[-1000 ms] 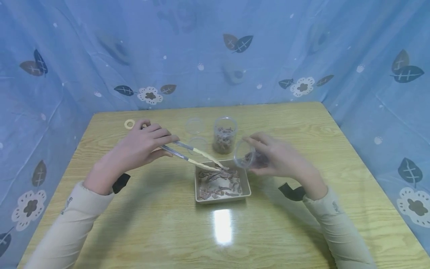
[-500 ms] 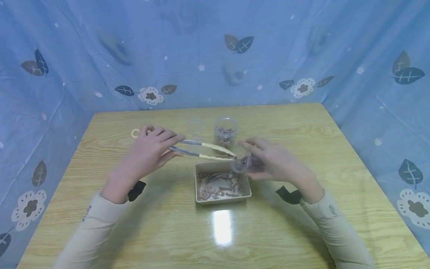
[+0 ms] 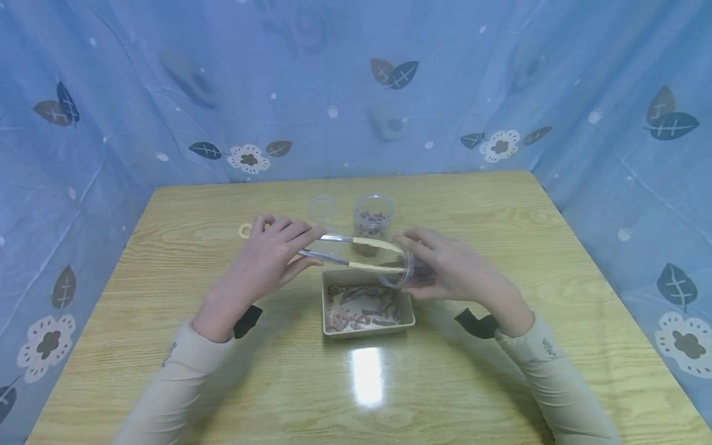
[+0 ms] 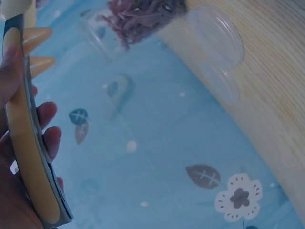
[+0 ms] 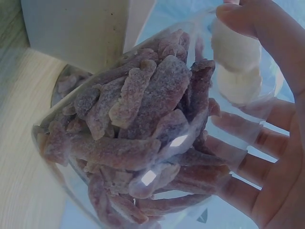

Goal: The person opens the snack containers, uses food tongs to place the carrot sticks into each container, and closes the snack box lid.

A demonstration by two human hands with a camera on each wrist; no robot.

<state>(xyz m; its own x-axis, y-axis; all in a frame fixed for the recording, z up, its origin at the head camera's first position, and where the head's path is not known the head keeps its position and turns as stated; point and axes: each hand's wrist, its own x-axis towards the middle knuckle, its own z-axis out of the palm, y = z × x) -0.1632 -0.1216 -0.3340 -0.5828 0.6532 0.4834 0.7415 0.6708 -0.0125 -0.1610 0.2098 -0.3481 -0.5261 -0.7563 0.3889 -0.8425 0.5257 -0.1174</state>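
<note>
In the head view my left hand [image 3: 267, 262] grips a pair of tongs [image 3: 378, 268] with grey metal arms and cream tips. Their cream handle [image 4: 28, 143] lies along the palm in the left wrist view. My right hand [image 3: 458, 269] holds a clear plastic jar [image 3: 396, 282] on its side, its mouth facing left. Brownish-purple sugar-dusted dried strips [image 5: 143, 105] fill much of it. The tongs' tips [image 5: 237, 57] reach into the jar's mouth, spread apart, with no strip between them. Below is a cream rectangular tray [image 3: 369, 334], with more strips across its bottom.
A second clear jar [image 3: 373, 207], partly filled with strips, stands upright behind the tray. Thin clear lids [image 4: 217, 36] lie to its left. The wooden table [image 3: 222, 383] is bordered at the back and sides by a blue patterned curtain [image 3: 328, 80].
My left hand has moved right, carrying the tongs from over the tray into the held jar's mouth. The strips at the tips are gone from them. The right hand has stayed nearly in place.
</note>
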